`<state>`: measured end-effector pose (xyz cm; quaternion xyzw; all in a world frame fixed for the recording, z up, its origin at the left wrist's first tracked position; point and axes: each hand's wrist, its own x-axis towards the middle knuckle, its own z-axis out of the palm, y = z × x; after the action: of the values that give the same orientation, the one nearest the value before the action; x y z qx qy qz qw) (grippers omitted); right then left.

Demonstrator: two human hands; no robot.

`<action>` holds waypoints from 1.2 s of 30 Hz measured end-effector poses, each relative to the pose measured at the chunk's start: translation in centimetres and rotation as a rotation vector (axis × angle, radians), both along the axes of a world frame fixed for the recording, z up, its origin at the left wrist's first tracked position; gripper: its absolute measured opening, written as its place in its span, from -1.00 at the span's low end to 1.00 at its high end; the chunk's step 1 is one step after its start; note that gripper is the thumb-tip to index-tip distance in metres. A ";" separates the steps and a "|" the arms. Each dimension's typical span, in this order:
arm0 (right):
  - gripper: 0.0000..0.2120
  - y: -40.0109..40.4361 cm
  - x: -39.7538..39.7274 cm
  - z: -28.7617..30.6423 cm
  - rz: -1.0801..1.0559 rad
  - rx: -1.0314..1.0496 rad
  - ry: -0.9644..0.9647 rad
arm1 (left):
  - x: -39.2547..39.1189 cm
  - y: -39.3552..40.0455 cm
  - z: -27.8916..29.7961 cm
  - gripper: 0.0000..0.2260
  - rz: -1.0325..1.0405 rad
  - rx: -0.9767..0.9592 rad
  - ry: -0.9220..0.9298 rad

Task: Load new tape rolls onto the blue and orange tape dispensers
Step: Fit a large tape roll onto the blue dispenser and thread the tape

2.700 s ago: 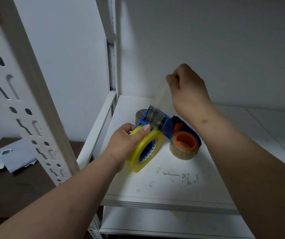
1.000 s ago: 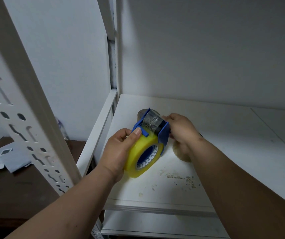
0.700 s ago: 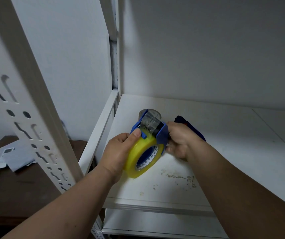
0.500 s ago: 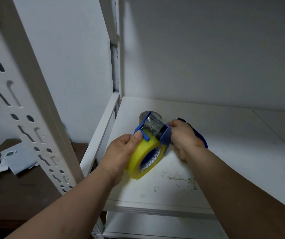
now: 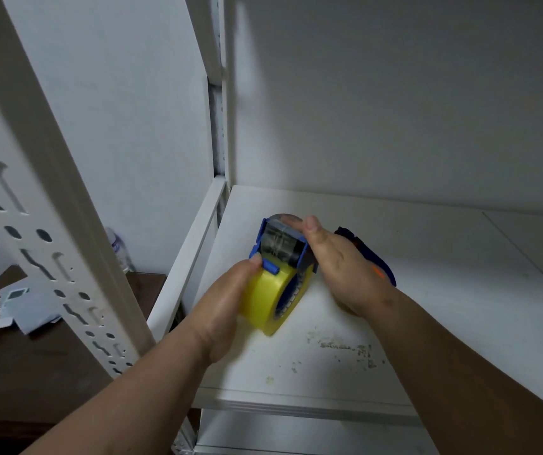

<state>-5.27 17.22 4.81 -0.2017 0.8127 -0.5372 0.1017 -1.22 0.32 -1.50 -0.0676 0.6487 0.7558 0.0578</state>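
A blue tape dispenser (image 5: 280,246) carries a yellow tape roll (image 5: 265,298) and is held just above the white shelf (image 5: 427,290). My left hand (image 5: 220,307) grips the yellow roll from the left, thumb on top by a blue tab. My right hand (image 5: 335,264) clasps the dispenser's right side, thumb resting on its clear front roller. Behind my right hand lies a second dispenser, blue with orange (image 5: 373,257), mostly hidden. A further tape roll (image 5: 283,217) peeks out behind the blue dispenser.
A white slotted upright (image 5: 43,198) stands close on the left, and a rear post (image 5: 219,110) rises at the shelf's back corner. Crumbs (image 5: 345,348) speckle the shelf front. Lower left, a dark table (image 5: 33,356) holds papers (image 5: 23,307) and a bottle (image 5: 120,249).
My right hand came down from pulling a tape strip in the air to the dispenser's right side. Its thumb has since moved up onto the front roller. The left hand kept its grip.
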 end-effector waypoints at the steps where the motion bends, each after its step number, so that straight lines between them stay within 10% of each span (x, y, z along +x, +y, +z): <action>1: -0.42 -0.1 0.1 0.1 0.006 0.015 0.013 | 0.0 0.1 0.3 -0.55 0.015 0.006 -0.028; 14: -0.32 0.6 0.2 0.3 0.001 0.114 -0.070 | 0.9 2.0 -0.1 -0.19 0.346 -0.144 -0.014; 36: -0.44 -1.2 1.9 -0.3 0.182 0.143 0.199 | 1.0 1.9 -0.1 -0.28 0.324 -0.164 0.036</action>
<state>-3.36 16.05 4.47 -0.3190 0.8334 -0.4436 0.0833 -0.22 2.18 -1.63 -0.1624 0.6896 0.7010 -0.0819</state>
